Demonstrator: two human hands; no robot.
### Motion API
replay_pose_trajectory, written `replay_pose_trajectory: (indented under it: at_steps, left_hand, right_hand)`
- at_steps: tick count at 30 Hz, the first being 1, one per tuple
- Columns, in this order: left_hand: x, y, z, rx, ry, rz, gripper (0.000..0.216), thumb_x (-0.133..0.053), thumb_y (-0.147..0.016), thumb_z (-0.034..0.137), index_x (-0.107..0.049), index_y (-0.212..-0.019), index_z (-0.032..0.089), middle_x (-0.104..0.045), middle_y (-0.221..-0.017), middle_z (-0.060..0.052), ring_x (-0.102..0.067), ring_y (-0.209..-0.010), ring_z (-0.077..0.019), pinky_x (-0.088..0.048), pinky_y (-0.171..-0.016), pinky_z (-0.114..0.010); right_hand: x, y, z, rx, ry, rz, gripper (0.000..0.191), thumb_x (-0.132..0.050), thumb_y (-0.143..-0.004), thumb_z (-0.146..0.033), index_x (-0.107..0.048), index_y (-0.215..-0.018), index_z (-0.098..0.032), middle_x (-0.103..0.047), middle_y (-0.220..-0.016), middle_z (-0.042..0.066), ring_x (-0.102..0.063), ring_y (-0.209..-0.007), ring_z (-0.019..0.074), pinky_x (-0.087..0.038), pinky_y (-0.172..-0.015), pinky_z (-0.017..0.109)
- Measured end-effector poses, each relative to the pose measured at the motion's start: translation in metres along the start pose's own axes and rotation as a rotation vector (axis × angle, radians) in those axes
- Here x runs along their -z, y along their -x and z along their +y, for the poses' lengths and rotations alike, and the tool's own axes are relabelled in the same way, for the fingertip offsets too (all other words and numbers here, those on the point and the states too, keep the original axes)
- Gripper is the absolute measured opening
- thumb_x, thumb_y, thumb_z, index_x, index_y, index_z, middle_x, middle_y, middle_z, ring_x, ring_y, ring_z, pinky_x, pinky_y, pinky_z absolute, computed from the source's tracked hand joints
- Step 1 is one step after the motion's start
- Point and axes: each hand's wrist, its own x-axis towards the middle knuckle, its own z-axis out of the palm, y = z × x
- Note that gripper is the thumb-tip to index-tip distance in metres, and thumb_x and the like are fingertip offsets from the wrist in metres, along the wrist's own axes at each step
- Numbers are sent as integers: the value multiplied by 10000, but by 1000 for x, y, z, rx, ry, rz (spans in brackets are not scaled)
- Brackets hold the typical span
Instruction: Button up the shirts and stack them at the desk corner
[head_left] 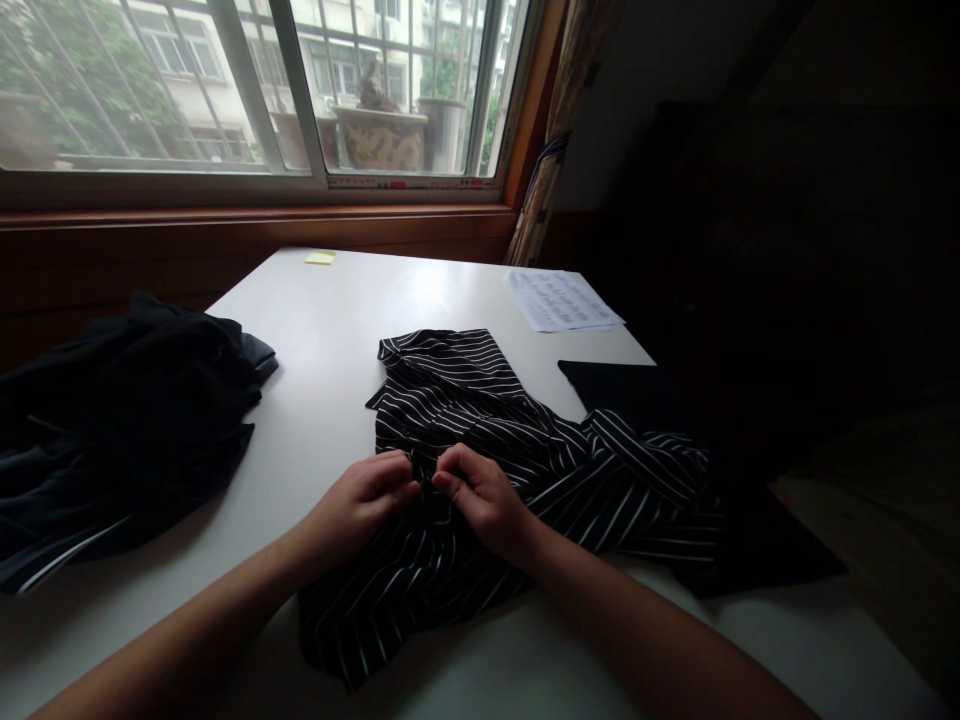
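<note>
A black garment with thin white stripes (pixel 480 420) lies crumpled on the white table (pixel 330 340), spreading from the middle toward the right edge. My left hand (pixel 364 500) and my right hand (pixel 480 495) rest close together on its near middle. Both hands are closed, fingers pinching a small fold of the striped cloth between them. What exactly sits under the fingertips is too small to make out.
A pile of dark clothes (pixel 120 420) lies at the table's left. Printed sheets of paper (pixel 559 298) sit at the far right corner, a yellow sticky note (pixel 320 258) at the far edge, and a flat black object (pixel 637 390) at the right. A window stands behind.
</note>
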Motion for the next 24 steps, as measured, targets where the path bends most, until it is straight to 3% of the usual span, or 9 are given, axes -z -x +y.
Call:
replay_pose_trajectory:
  at_steps: [24]
  left_hand:
    - [1, 1, 2, 11, -14, -7, 292, -534, -952, 313, -471, -699, 181, -476, -747, 17, -465, -720, -142, -376, -671, -275]
  right_hand:
    - [1, 2, 0, 7, -13, -9, 147, -545, -952, -308, -543, -845, -207, -515, -733, -25, -480, -675, 129, -393, -656, 263]
